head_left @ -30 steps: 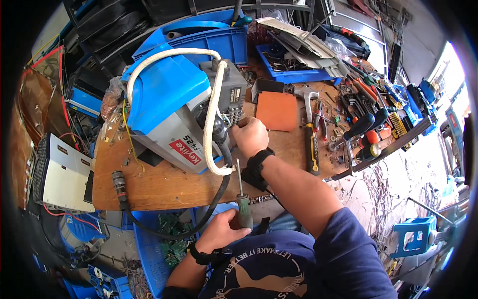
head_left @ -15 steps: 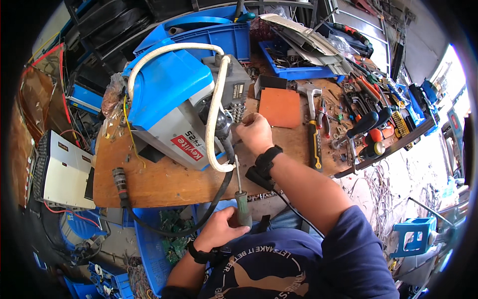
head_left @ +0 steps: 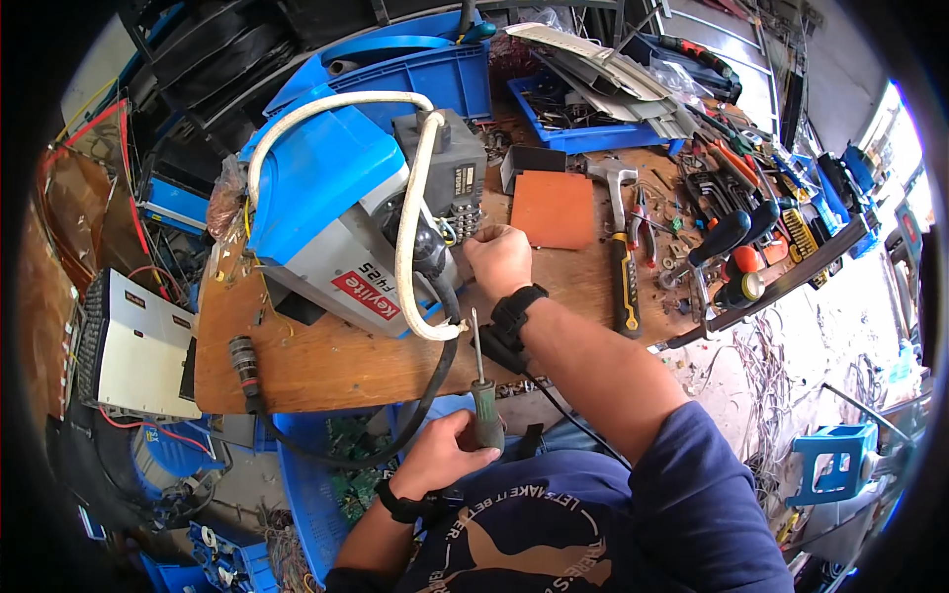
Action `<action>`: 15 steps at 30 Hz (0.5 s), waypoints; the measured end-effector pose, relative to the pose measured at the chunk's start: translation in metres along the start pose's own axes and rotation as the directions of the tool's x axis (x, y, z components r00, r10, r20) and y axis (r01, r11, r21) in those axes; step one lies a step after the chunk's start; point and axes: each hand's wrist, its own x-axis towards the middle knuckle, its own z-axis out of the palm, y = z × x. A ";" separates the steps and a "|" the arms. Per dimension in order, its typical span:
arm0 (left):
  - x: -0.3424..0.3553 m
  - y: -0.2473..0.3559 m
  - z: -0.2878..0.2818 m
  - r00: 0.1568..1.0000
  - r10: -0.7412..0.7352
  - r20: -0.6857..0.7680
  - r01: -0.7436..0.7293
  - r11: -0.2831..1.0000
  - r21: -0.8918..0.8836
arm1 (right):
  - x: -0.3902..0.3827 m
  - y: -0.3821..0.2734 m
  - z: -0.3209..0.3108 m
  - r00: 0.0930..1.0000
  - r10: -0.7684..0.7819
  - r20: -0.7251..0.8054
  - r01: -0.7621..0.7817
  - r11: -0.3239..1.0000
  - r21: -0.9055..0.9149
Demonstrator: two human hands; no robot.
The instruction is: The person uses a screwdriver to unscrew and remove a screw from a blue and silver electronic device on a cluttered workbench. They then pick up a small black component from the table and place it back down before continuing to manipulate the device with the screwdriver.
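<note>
My left hand (head_left: pixel 443 457) is closed round the green handle of a screwdriver (head_left: pixel 485 410), whose metal shaft points up and away in front of the table's near edge. My right hand (head_left: pixel 499 259) has its fingers pinched beside a row of metal terminals (head_left: pixel 467 222) on a dark grey block (head_left: pixel 457 163); whatever lies between the fingertips is hidden. The block adjoins a grey and blue machine (head_left: pixel 331 262) lying on the bench. A thick white sleeved cable (head_left: pixel 410 212) loops over the machine. Thin coloured wires (head_left: pixel 442 229) show beside the terminals, next to a black cable fitting (head_left: pixel 428 252).
A black cable with a round connector (head_left: pixel 242 361) hangs over the near edge of the wooden bench (head_left: pixel 297 371). To the right lie an orange square sheet (head_left: pixel 552 211), a hammer (head_left: pixel 623 247), pliers (head_left: pixel 643 227) and several hand tools. Blue crates (head_left: pixel 425 84) stand behind.
The whole view has shifted slightly. My right fingers are a little closer to the terminals, and the coloured wires beside them show more. My left hand keeps its hold on the screwdriver.
</note>
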 end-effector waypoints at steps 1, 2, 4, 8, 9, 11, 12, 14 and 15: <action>0.000 0.000 0.000 1.000 -0.001 0.000 0.001 1.000 -0.013 | -0.001 -0.002 0.002 1.000 0.012 -0.026 -0.013 0.999 -0.029; -0.001 0.000 0.000 1.000 -0.001 0.001 0.001 1.000 -0.026 | -0.003 -0.004 0.005 0.998 0.024 -0.053 -0.027 0.998 -0.057; -0.003 0.001 0.000 1.000 -0.008 0.005 0.008 1.000 -0.029 | -0.005 -0.006 0.005 0.997 0.033 -0.067 -0.038 0.996 -0.087; -0.003 0.003 -0.002 1.000 -0.007 0.003 0.007 0.999 -0.041 | -0.002 -0.009 0.004 0.999 0.039 -0.033 -0.041 0.997 -0.064; -0.003 0.002 -0.001 1.000 -0.005 0.001 0.005 0.999 -0.054 | -0.002 -0.008 0.005 0.998 0.050 -0.028 -0.052 0.997 -0.048; -0.002 -0.002 -0.001 1.000 0.008 -0.001 -0.008 0.999 -0.039 | 0.003 -0.003 0.006 0.999 0.037 -0.022 -0.038 0.999 -0.032; -0.002 -0.004 -0.001 1.000 0.012 -0.004 -0.012 0.999 -0.032 | 0.002 -0.004 0.006 0.999 0.031 -0.017 -0.032 0.999 -0.025; -0.002 -0.003 -0.002 1.000 0.007 -0.006 -0.007 1.000 -0.023 | 0.000 -0.005 0.004 0.999 -0.032 -0.022 0.030 0.996 -0.086; -0.003 -0.002 -0.003 1.000 0.004 -0.008 -0.004 1.000 -0.017 | -0.001 -0.007 0.003 0.998 -0.065 -0.022 0.062 0.991 -0.115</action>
